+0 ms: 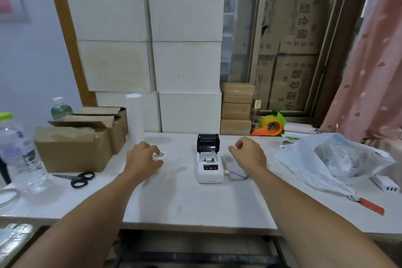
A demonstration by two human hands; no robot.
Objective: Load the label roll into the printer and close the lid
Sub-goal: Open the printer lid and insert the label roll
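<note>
A small white label printer (209,169) stands on the white table (185,200), its black lid (208,142) tipped up and back so the paper bay shows, with no roll in it. Left of the printer, my left hand (142,160) closes its fingers around a small white label roll (159,156) that rests at table level. My right hand (249,154) hovers just right of the printer with loosely curled fingers and nothing in it.
Black scissors (79,179) and open cardboard boxes (76,148) lie at the left beside water bottles (20,154). A tall white paper roll (134,115) stands behind my left hand. A plastic bag (330,161), an orange tape dispenser (270,127) and an orange knife (372,205) sit at the right.
</note>
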